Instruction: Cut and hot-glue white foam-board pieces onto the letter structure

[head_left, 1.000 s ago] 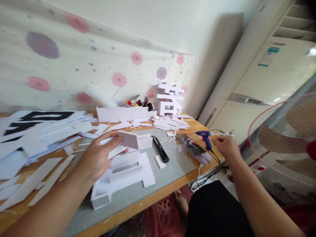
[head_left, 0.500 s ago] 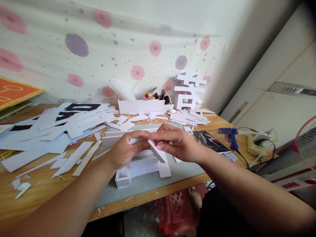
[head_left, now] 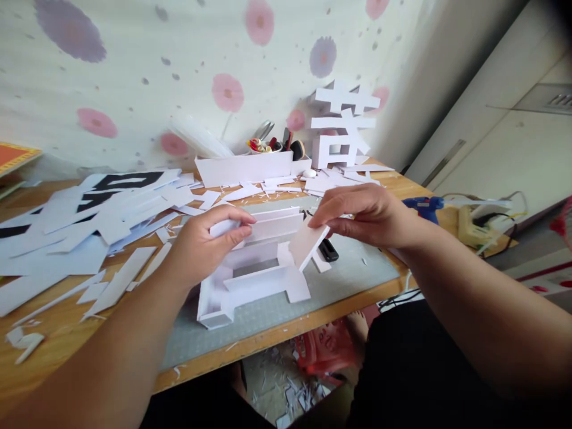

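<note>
A white foam-board structure (head_left: 257, 287), with upright walls glued along a flat letter-like shape, lies on the grey-green cutting mat (head_left: 357, 280). My left hand (head_left: 210, 244) pinches a white upright edge at its far left side, thumb in front and fingers behind. Between the thumb and fingers of my right hand (head_left: 364, 214) is a rectangular white foam-board strip (head_left: 308, 241), held tilted at the structure's right end. Its lower edge is close to the structure; whether it touches I cannot tell. A small black object (head_left: 329, 250) lies on the mat beneath my right hand.
White offcuts (head_left: 120, 280) and printed sheets (head_left: 98, 220) cover the table's left. Behind stand a white box (head_left: 243, 170) of tools and a finished white character (head_left: 337, 128). A blue glue gun (head_left: 424, 205) and a power strip (head_left: 473, 229) are at the right.
My hands have moved apart; the right one has carried the strip right and turned it more upright. The view has tipped down, and the black object on the mat now shows.
</note>
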A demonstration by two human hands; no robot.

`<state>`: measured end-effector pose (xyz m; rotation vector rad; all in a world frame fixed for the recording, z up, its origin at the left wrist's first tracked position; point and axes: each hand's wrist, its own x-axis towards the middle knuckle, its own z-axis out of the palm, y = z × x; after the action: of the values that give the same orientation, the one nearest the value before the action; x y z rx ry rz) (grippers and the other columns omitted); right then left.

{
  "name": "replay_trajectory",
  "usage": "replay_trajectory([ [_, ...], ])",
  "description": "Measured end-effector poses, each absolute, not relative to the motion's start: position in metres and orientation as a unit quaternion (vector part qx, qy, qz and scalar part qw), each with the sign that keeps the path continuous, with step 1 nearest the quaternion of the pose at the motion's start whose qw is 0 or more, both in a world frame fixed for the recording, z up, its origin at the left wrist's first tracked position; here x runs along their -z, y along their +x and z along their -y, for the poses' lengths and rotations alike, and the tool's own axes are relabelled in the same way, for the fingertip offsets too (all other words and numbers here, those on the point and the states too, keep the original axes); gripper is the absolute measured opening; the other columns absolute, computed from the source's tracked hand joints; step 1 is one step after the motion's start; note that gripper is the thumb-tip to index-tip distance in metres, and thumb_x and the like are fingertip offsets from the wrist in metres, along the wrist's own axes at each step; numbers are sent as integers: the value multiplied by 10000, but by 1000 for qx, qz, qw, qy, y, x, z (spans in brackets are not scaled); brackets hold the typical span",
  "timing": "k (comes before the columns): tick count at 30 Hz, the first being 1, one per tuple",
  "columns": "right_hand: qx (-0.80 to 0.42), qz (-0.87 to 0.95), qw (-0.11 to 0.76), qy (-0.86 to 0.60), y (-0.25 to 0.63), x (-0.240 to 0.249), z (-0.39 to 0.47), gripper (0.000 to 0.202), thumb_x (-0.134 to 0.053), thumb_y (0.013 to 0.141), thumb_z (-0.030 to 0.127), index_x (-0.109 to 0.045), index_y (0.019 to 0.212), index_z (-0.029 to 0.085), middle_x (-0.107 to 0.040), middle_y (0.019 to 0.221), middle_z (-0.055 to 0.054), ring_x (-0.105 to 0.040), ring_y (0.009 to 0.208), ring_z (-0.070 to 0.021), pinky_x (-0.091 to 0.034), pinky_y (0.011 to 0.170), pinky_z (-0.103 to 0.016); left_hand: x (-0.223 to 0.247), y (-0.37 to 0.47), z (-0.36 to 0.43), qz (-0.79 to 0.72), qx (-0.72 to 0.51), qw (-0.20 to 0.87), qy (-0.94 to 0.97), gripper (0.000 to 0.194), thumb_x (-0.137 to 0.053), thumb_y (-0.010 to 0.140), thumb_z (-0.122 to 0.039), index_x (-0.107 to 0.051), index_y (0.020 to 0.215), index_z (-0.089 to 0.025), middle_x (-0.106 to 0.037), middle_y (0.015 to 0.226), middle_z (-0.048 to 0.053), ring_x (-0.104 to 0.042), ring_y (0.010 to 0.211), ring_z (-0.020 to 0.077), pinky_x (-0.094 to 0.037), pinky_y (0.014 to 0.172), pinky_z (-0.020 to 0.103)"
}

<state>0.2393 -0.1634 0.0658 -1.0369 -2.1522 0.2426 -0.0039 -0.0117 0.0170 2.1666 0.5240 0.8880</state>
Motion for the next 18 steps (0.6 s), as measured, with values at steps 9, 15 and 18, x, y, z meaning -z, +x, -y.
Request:
replay_trajectory([
  [9,0,859,219,-463,243,-5,156,223,-496,946,118,-709,1001,153,-746,916,-81,-677,744,-142,-479,656,-242,-14,-5,11,-155,-152,170,961,444,-623,824,-634,-680,1061,-263,-636,1128,41,-608,1042,233,-460,930,362],
  [15,-13,863,197,-465,243,4,151,196,-527,939,135,-694,1037,167,-737,974,-94,-669,786,-163,-462,678,-262,-9,-6,9,-144,-121,149,971,457,-591,839,-652,-669,1077,-270,-625,1116,26,-609,1009,221,-436,859,320],
  [18,-22,867,187,-462,240,7,147,211,-495,963,148,-694,1030,170,-731,967,-94,-658,779,-164,-456,679,-271,-9,-5,7,-150,-110,157,970,435,-634,826,-623,-667,1075,-269,-627,1074,9,-607,986,212,-420,843,312],
])
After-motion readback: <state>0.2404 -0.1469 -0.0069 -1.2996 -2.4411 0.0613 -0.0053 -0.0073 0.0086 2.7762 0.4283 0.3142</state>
